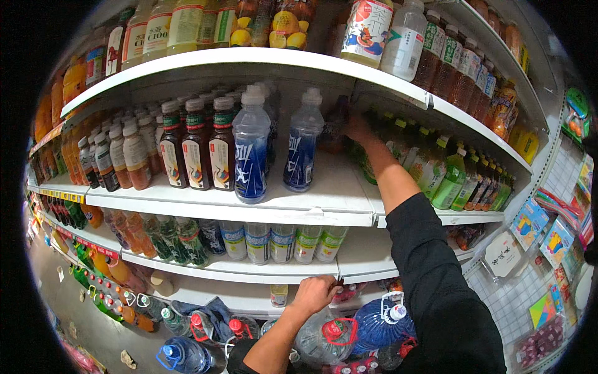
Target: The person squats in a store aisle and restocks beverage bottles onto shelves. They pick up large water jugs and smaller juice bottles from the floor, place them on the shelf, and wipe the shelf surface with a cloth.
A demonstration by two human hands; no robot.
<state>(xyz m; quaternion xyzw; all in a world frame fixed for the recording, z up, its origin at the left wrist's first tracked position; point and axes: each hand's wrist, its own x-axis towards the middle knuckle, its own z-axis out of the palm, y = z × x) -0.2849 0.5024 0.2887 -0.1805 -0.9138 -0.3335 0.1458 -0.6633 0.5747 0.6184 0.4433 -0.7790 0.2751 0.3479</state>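
Note:
My right hand (359, 125) reaches deep into the middle shelf (336, 201). It is blurred and in shade, close by a dark bottle (335, 126) at the back; whether the fingers close on that bottle cannot be told. Left of my reaching arm stand blue sports-drink bottles (302, 145) with clear caps, upright near the front edge. Green-tinted drink bottles (427, 161) line the shelf to the right of my forearm. Lower down, my left hand (315, 294) curls its fingers over the front edge of the lower shelf (299, 279).
Dark tea bottles (220, 149) stand left of the blue ones. Bottles fill the upper shelf (243, 53) overhead. White-and-green-labelled bottles (308, 244) stand below. Large water jugs (380, 322) crowd the floor before me. Packaged goods (530, 222) hang on a grid at right.

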